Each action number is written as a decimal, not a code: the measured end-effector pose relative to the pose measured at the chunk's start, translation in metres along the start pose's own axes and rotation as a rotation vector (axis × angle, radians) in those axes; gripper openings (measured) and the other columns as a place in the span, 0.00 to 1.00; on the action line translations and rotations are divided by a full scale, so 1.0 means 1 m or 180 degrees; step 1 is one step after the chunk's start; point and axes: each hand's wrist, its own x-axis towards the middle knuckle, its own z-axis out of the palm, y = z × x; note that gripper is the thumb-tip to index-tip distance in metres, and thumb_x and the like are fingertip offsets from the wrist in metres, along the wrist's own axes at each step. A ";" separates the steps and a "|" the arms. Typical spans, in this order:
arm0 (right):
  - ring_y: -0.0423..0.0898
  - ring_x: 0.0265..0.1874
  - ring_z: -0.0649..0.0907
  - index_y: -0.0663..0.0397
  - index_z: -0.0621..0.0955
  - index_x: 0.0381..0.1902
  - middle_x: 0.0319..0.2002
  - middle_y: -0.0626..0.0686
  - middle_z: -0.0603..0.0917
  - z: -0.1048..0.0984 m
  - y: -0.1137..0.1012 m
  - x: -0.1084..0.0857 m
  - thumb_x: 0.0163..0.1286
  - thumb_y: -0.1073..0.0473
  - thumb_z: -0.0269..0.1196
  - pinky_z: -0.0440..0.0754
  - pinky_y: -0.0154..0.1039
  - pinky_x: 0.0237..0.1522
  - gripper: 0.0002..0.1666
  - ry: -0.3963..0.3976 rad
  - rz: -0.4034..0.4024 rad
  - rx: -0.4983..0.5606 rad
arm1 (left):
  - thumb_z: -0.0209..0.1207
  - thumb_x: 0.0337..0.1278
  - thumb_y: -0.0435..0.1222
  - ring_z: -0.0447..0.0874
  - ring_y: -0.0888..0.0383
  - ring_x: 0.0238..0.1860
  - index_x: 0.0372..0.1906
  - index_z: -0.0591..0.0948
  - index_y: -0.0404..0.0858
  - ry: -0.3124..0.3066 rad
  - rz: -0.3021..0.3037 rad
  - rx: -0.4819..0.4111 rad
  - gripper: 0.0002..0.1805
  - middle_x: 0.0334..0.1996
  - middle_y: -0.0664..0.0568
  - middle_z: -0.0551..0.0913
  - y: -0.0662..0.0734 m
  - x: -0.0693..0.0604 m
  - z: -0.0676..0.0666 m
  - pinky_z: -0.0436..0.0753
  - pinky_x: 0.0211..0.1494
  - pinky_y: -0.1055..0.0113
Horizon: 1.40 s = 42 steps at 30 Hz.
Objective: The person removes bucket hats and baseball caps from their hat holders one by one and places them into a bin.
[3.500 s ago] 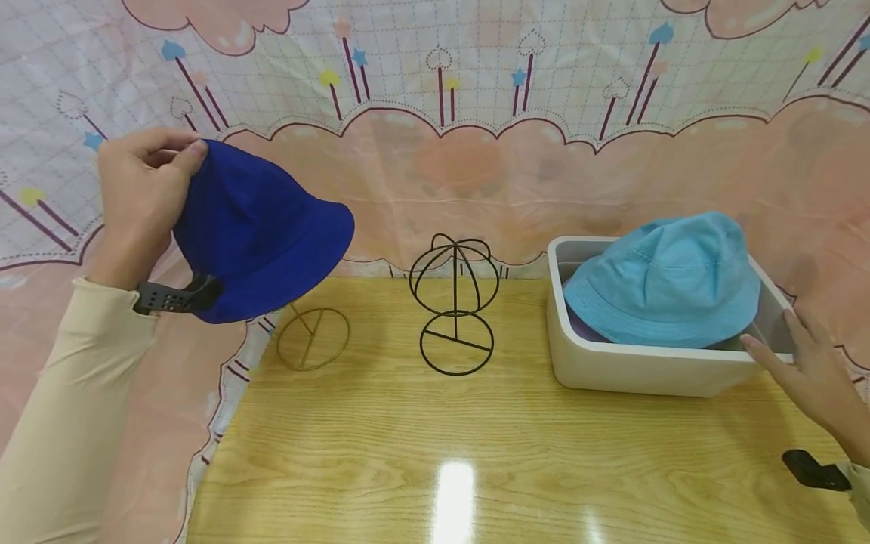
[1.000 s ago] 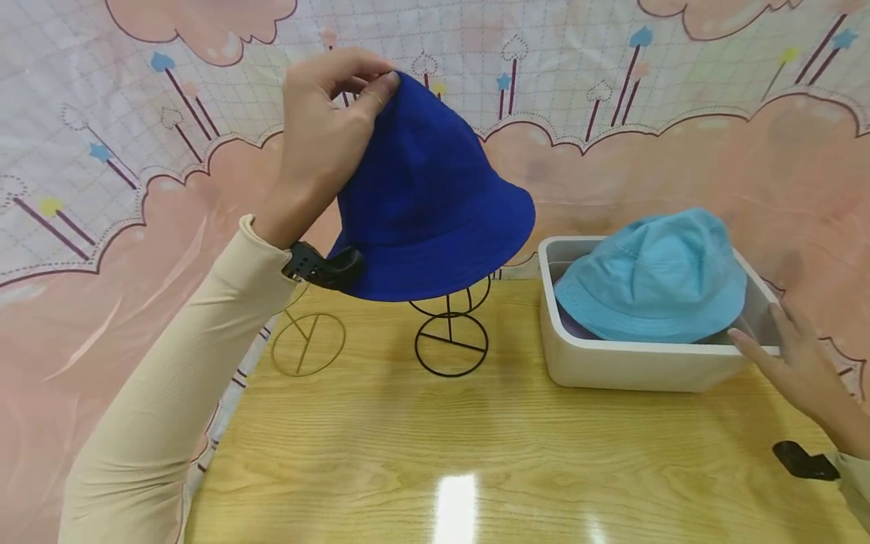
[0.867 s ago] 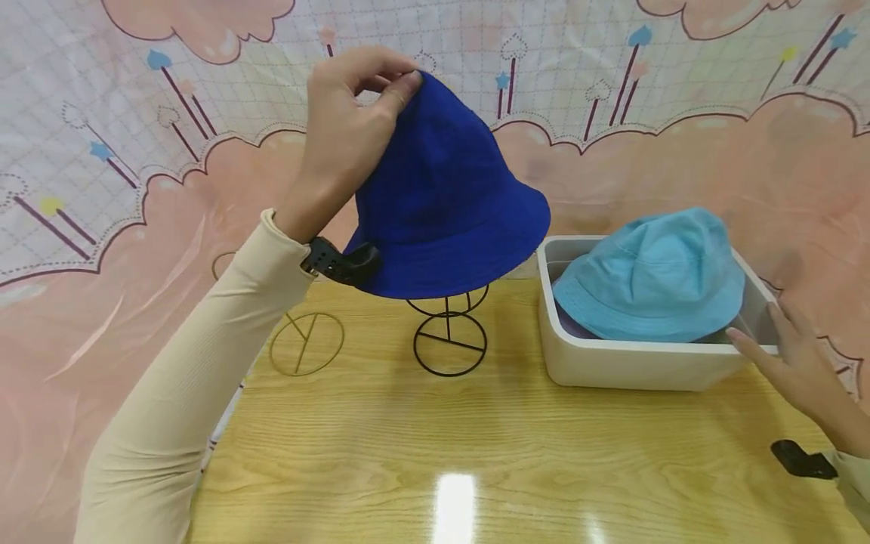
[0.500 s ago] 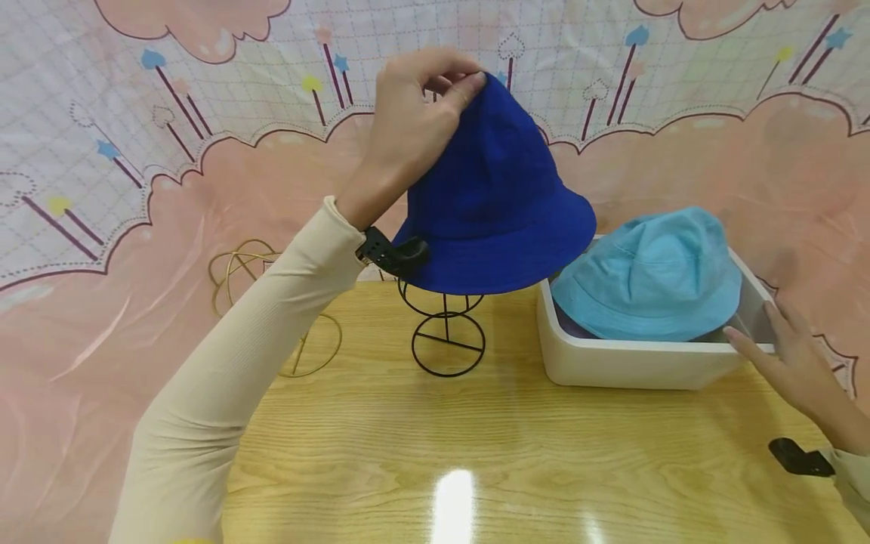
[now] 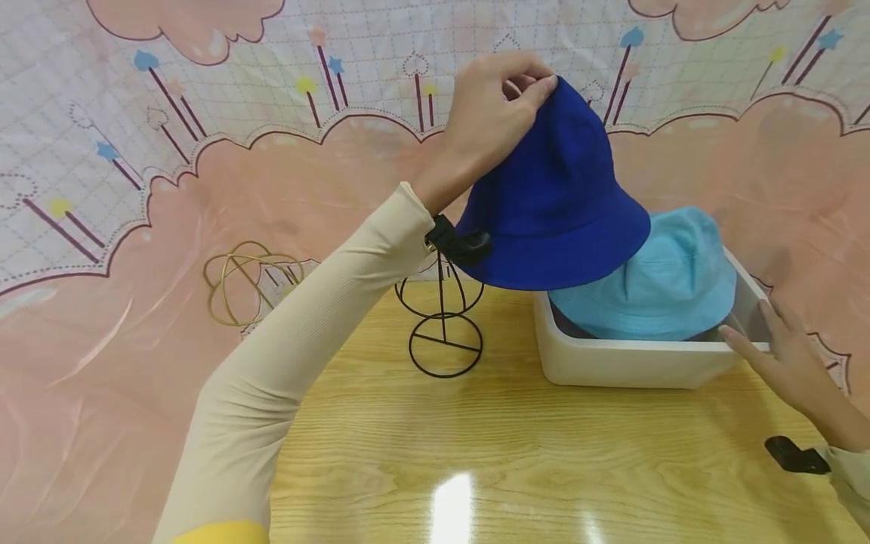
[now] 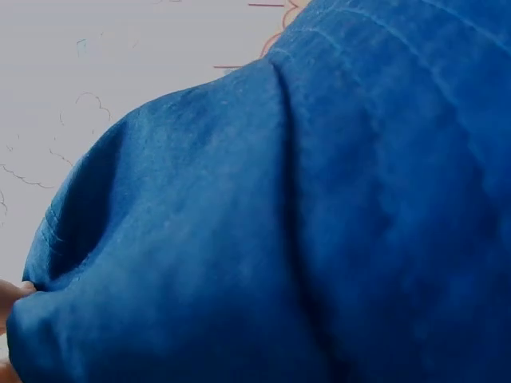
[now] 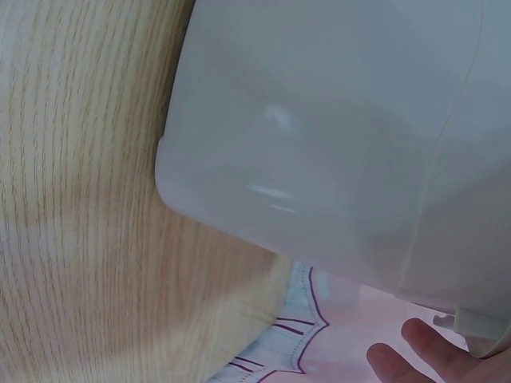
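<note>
By the top of its crown, a dark blue bucket hat (image 5: 553, 204) hangs from my left hand (image 5: 492, 113), pinched between thumb and fingers. In the left wrist view the hat's cloth (image 6: 192, 223) fills most of the picture, with a bit of fingertip at the left edge. The hat's brim overlaps a light blue bucket hat (image 5: 680, 279) that lies in a white bin (image 5: 625, 366). My right hand (image 5: 791, 363) rests at the bin's near right corner, fingers extended along the rim. In the right wrist view, fingertips (image 7: 423, 343) show beside the bin's wall.
A black wire hat stand (image 5: 445, 344) stands on the wooden table (image 5: 516, 446), its top partly hidden by the left wrist. Farther left is a gold wire stand (image 5: 234, 287), its lower part behind the sleeve. A patterned cloth (image 5: 340, 174) hangs behind.
My left hand has carried the blue hat from the far left, past the front of the black stand, rightward to the bin's left part. The right hand has stayed at the bin's corner.
</note>
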 end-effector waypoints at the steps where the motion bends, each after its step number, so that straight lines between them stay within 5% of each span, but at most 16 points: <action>1: 0.77 0.65 0.38 0.70 0.36 0.71 0.70 0.72 0.30 0.000 0.000 0.000 0.72 0.48 0.50 0.38 0.74 0.57 0.49 -0.0004 -0.0001 0.0005 | 0.56 0.64 0.38 0.76 0.62 0.36 0.42 0.87 0.44 0.0004 -0.0011 -0.0003 0.10 0.35 0.54 0.82 0.001 0.002 0.003 0.71 0.40 0.76; 16: 0.76 0.66 0.40 0.71 0.38 0.71 0.71 0.71 0.32 -0.001 -0.002 -0.001 0.71 0.47 0.51 0.39 0.73 0.58 0.49 0.0060 0.0042 -0.0030 | 0.54 0.66 0.39 0.75 0.65 0.39 0.46 0.85 0.45 -0.0144 0.0094 -0.0039 0.11 0.40 0.57 0.83 0.019 0.030 0.058 0.69 0.43 0.80; 22: 0.75 0.66 0.39 0.69 0.37 0.71 0.71 0.69 0.31 -0.001 -0.001 -0.001 0.71 0.48 0.51 0.39 0.73 0.58 0.49 0.0063 0.0061 0.0001 | 0.53 0.67 0.41 0.75 0.68 0.45 0.47 0.85 0.48 -0.0370 0.0262 0.0188 0.12 0.44 0.60 0.83 0.027 0.034 0.085 0.65 0.49 0.83; 33: 0.75 0.66 0.39 0.63 0.38 0.73 0.72 0.65 0.32 -0.002 -0.002 -0.012 0.71 0.49 0.51 0.38 0.75 0.56 0.47 -0.0006 -0.0010 0.0230 | 0.51 0.68 0.41 0.73 0.71 0.51 0.49 0.83 0.48 -0.0679 0.0165 -0.0019 0.13 0.49 0.61 0.80 0.020 0.025 0.135 0.63 0.51 0.86; 42: 0.75 0.66 0.40 0.55 0.39 0.74 0.73 0.65 0.32 -0.005 -0.001 -0.013 0.71 0.49 0.52 0.39 0.76 0.56 0.47 0.0025 -0.0025 0.0275 | 0.52 0.68 0.42 0.74 0.67 0.49 0.50 0.83 0.49 -0.0915 0.0386 0.0192 0.13 0.46 0.60 0.80 0.004 0.001 0.159 0.64 0.50 0.85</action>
